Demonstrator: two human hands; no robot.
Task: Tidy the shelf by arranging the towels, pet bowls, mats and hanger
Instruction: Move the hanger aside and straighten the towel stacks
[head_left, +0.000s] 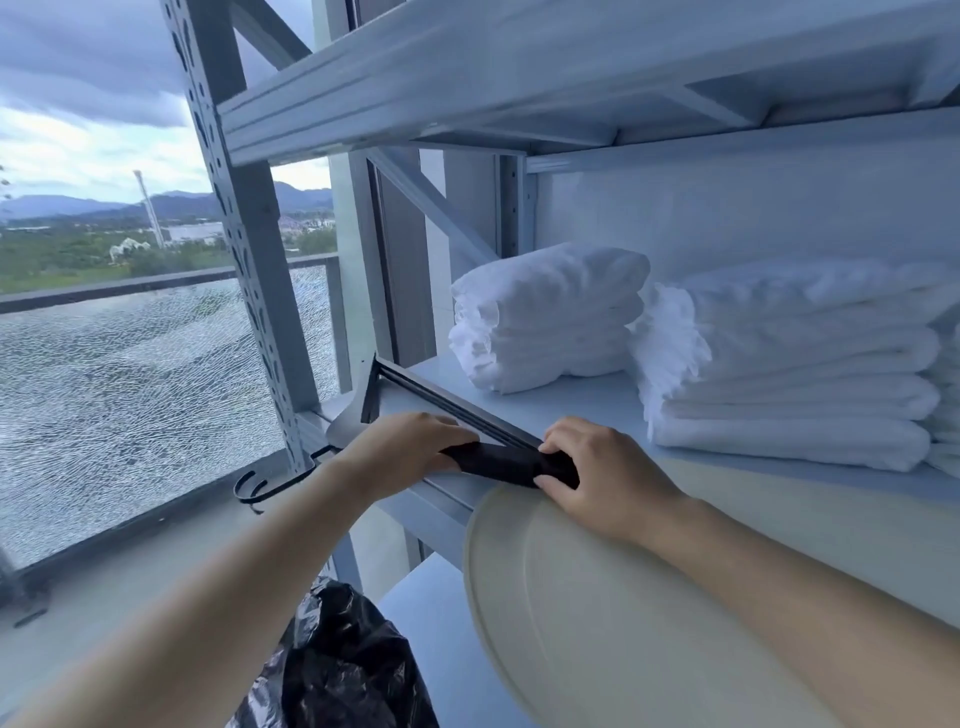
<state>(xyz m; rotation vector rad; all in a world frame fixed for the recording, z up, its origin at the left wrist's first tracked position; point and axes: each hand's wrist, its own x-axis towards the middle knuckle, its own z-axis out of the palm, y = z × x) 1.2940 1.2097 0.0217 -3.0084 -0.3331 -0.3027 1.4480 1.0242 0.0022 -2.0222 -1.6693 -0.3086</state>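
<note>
A black hanger (441, 395) lies on the white shelf board (587, 400), its hook (254, 486) sticking out past the shelf's left front corner. My left hand (405, 441) and my right hand (597, 467) both grip a black band-like part (498, 462) of the hanger at the shelf's front edge. A small stack of folded white towels (545, 317) sits at the back left of the shelf. A larger stack of white towels (795, 364) stands to its right. A cream round bowl-like object (597, 623) sits under my right forearm.
The perforated metal upright (244, 218) of the shelf stands left of my hands. The upper shelf board (519, 78) hangs overhead. A black plastic bag (343, 670) lies below on the floor. A window with cracked glass (130, 384) fills the left.
</note>
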